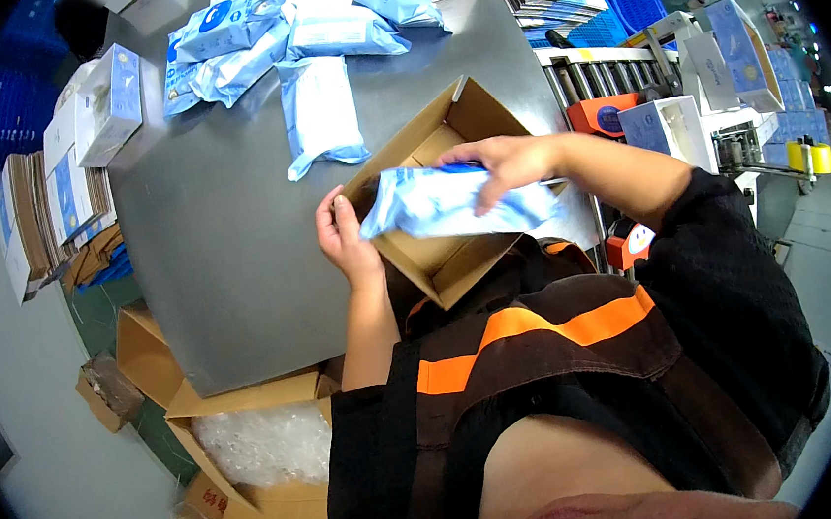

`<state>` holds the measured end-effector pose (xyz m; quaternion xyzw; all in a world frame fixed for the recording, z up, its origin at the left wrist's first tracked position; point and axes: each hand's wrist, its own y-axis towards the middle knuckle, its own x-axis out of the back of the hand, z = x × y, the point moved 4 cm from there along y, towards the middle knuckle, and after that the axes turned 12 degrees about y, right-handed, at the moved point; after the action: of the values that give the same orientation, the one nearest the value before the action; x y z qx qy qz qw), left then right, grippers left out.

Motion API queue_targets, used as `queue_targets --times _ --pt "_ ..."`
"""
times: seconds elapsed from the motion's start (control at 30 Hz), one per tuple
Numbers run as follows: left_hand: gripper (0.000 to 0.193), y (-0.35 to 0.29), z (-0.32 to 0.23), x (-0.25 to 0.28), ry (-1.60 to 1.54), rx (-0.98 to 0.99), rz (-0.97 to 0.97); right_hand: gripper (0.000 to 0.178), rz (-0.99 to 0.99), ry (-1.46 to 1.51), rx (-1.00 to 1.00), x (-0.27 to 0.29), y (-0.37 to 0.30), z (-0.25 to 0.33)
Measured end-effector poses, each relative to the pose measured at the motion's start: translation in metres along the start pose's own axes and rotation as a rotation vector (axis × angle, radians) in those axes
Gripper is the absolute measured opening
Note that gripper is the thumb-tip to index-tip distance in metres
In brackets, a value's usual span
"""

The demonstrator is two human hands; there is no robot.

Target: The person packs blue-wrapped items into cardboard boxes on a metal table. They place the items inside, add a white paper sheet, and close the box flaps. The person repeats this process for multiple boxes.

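A pillow-shaped blue-and-white soft pack (416, 205), slightly smeared by motion, is held over an open brown cardboard box (475, 266). My right hand (506, 165) grips it from above, thumb on the near side. The box stands tilted at the table's near edge, close to my body, and the part of its inside that shows is bare cardboard. At its left corner, my left hand (347, 241) is closed on the wall. Beyond the box, a similar pack (321, 110) lies on the table by itself, below a heap of several more packs (336, 29).
The grey metal table (227, 256) carries a white-and-blue carton (110, 103) at its left edge. Stacks of flat cartons (73, 191) stand left of it. A roller conveyor (607, 75) runs along the right. Below left, a cardboard box holds clear plastic cushioning (268, 440).
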<state>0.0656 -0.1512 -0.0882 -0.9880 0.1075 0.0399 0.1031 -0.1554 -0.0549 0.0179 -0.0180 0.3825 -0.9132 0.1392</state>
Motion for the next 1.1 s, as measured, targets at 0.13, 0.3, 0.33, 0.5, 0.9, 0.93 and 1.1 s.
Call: queue_targets --times 0.13,0.3,0.33,0.5,0.9,0.93,1.1 --pt "0.025 -0.012 -0.001 -0.008 0.192 -0.147 -0.101 0.074 -0.01 0.894 -0.033 -0.058 0.05 -0.05" --pt "0.021 -0.016 -0.005 -0.002 0.221 -0.116 -0.024 0.081 -0.021 -0.297 -0.096 -0.08 0.094 -0.065" --pt "0.02 -0.013 -0.01 -0.002 0.172 -0.114 0.022 0.08 0.028 -0.643 -0.197 -0.074 0.106 -0.067" --pt "0.038 0.104 -0.017 0.072 0.326 0.199 -0.032 0.047 0.393 -0.717 0.021 -0.026 0.096 0.075" --pt "0.089 0.238 0.036 -0.046 1.378 0.411 0.507 0.101 -0.767 -1.621 0.074 0.189 0.267 0.071" --pt "0.086 0.238 0.052 -0.038 1.204 0.478 0.538 0.093 -0.766 -1.615 0.114 0.193 0.271 0.067" --pt "0.067 0.21 0.074 0.013 0.433 0.786 0.499 0.056 -0.673 -1.396 0.368 0.198 0.214 0.026"
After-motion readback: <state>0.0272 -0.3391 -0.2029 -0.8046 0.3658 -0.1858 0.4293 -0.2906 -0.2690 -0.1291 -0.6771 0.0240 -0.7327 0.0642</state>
